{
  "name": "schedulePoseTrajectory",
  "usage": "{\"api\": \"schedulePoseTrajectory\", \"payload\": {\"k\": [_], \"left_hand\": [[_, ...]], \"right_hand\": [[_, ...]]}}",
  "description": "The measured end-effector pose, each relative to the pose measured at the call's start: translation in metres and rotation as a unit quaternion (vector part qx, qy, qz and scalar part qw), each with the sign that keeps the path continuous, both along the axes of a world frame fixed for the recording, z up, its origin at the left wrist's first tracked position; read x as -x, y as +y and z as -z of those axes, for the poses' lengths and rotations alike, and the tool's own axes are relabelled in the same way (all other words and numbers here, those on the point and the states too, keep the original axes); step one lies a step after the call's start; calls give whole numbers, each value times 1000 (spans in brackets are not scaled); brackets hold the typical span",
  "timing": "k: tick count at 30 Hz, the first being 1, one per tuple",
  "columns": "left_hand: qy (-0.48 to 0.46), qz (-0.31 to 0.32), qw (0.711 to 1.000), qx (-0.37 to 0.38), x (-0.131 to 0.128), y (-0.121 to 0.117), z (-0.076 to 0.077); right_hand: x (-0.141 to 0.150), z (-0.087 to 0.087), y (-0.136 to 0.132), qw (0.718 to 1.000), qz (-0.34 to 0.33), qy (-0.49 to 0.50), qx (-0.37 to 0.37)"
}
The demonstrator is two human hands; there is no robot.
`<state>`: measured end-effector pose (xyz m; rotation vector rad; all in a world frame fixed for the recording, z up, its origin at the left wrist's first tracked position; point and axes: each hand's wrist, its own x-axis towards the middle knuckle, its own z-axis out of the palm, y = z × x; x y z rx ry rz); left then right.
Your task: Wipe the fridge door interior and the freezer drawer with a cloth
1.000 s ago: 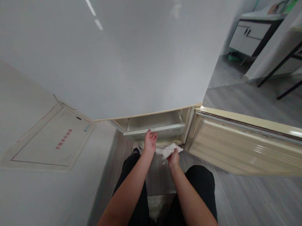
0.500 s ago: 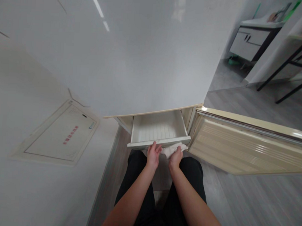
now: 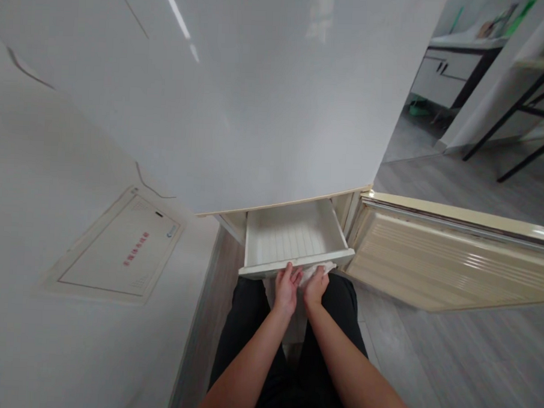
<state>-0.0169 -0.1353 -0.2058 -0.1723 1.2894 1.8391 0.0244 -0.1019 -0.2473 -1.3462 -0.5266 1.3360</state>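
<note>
A white drawer, with a ribbed bottom, is pulled part way out under the big white panel. At its front edge, my left hand has its fingers bent against the drawer front, partly around it; some fingertips are hidden. Close beside it, my right hand is closed on a white cloth, which is pressed to the underside of the drawer front. Most of the cloth is covered by the hand and the drawer.
A cream ribbed door stands swung out on the right. The glossy white panel rises over the drawer. On the left wall is a flat cover plate with red writing. Farther right are a black-legged stool and a white cabinet.
The drawer seems slightly further out. My left hand has come nearer my right, and less of the cloth shows. The whole view has shifted a little.
</note>
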Motion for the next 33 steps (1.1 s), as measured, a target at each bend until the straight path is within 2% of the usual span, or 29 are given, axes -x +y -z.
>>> {"api": "schedulePoseTrajectory", "payload": {"k": [7,14,17,21,25,29,31,32,33], "left_hand": [[4,23,1000,-6,-2,-14,14],[35,53,998,-6,5,-14,31],[61,81,995,2,7,-20,36],[104,153,983,8,16,-34,37],[143,270,952,6,32,-51,24],[179,423,888,7,44,-71,-9],[240,459,855,-11,44,-80,-31],[325,461,825,-28,43,-84,-41],[388,440,809,-41,41,-87,-50]], "right_hand": [[-12,9,-9,1000,-18,-4,25],[1,10,-14,999,-30,21,40],[10,3,-22,996,-31,49,61],[12,-23,-45,994,-37,88,61],[-2,-42,-71,992,-50,109,26],[-17,-43,-73,993,-6,110,45],[-20,-49,-65,988,21,142,56],[-20,-56,-60,984,26,171,50],[-20,-65,-56,978,21,205,37]]}}
